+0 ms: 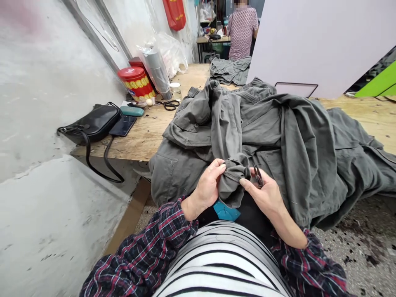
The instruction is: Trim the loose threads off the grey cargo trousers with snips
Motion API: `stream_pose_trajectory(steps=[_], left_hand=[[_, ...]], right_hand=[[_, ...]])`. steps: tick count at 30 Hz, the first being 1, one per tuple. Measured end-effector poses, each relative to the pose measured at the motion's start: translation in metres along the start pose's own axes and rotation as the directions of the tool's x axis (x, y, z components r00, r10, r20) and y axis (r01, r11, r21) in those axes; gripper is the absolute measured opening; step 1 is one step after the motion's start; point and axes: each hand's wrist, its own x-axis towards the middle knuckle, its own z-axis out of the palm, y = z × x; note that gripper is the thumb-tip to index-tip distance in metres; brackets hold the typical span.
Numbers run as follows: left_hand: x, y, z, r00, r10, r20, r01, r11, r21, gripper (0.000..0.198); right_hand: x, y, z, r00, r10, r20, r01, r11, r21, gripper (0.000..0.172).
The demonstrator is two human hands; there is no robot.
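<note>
Grey trousers (227,123) lie across the table, one leg end (232,177) drawn toward my body and bunched. My left hand (206,187) pinches the left side of that leg end between thumb and fingers. On its right side, the thumb of my right hand (266,194) presses the cloth. Small dark thread snips (258,175) sit in the same hand, blades pointing up and away from the cloth. The lower fingers of my right hand are partly hidden.
More grey garments (306,144) are heaped to the right, hanging over the table edge. At left are a black handbag (95,121), a phone (123,125), black scissors (168,105) and a red tin (136,84). A person (243,31) is in the background.
</note>
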Motion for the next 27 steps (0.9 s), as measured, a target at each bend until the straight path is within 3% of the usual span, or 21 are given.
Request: stream_pose_trajectory(steps=[2, 4, 6, 9, 12, 15, 17, 19, 21, 22, 25, 27], left_hand=[[-0.001, 0.004, -0.005, 0.999, 0.024, -0.031, -0.024, 1.000, 0.003, 0.017], [0.001, 0.009, -0.011, 0.999, 0.029, -0.035, -0.028, 1.000, 0.006, 0.018], [0.006, 0.013, -0.016, 0.999, 0.027, -0.025, -0.027, 1.000, 0.010, 0.018], [0.016, 0.013, -0.018, 1.000, 0.000, -0.028, 0.002, 0.999, 0.052, 0.022], [0.020, 0.011, -0.017, 0.997, -0.076, 0.011, 0.074, 0.988, 0.137, 0.028], [0.011, 0.012, -0.013, 0.993, 0.071, 0.091, -0.099, 0.931, 0.353, 0.055], [0.004, 0.015, -0.010, 0.958, 0.213, 0.191, -0.283, 0.804, 0.523, 0.065], [0.001, 0.017, -0.007, 0.938, 0.227, 0.263, -0.342, 0.736, 0.584, 0.045], [0.004, 0.018, -0.005, 0.961, 0.084, 0.262, -0.213, 0.829, 0.517, 0.025], [0.006, 0.017, -0.004, 0.969, -0.018, 0.247, -0.096, 0.891, 0.444, 0.025], [0.013, 0.012, -0.002, 0.952, -0.230, 0.201, 0.197, 0.966, 0.169, 0.028], [0.015, 0.009, -0.001, 0.960, -0.242, 0.141, 0.240, 0.970, 0.033, 0.026]], right_hand=[[0.005, 0.003, 0.003, 0.991, -0.026, 0.129, 0.013, 0.995, 0.096, 0.028], [0.007, 0.004, 0.001, 0.985, 0.002, 0.170, -0.038, 0.977, 0.210, 0.026], [0.006, 0.001, -0.002, 0.962, 0.098, 0.254, -0.188, 0.913, 0.361, 0.031], [0.003, -0.008, -0.007, 0.884, 0.193, 0.425, -0.420, 0.726, 0.545, 0.036], [0.004, -0.016, -0.009, 0.872, 0.266, 0.412, -0.486, 0.575, 0.658, 0.037], [0.006, -0.020, -0.012, 0.879, 0.319, 0.355, -0.476, 0.535, 0.698, 0.038], [0.008, -0.021, -0.015, 0.895, 0.305, 0.327, -0.447, 0.632, 0.633, 0.035], [0.013, -0.017, -0.017, 0.941, 0.241, 0.239, -0.333, 0.793, 0.510, 0.031], [0.023, -0.008, -0.015, 0.994, 0.080, 0.080, -0.101, 0.943, 0.317, 0.025], [0.029, -0.001, -0.013, 1.000, -0.024, 0.016, 0.021, 0.980, 0.196, 0.022], [0.044, 0.020, -0.005, 0.975, -0.223, -0.021, 0.219, 0.967, -0.127, 0.014], [0.046, 0.026, -0.005, 0.959, -0.275, -0.068, 0.250, 0.934, -0.255, 0.015]])
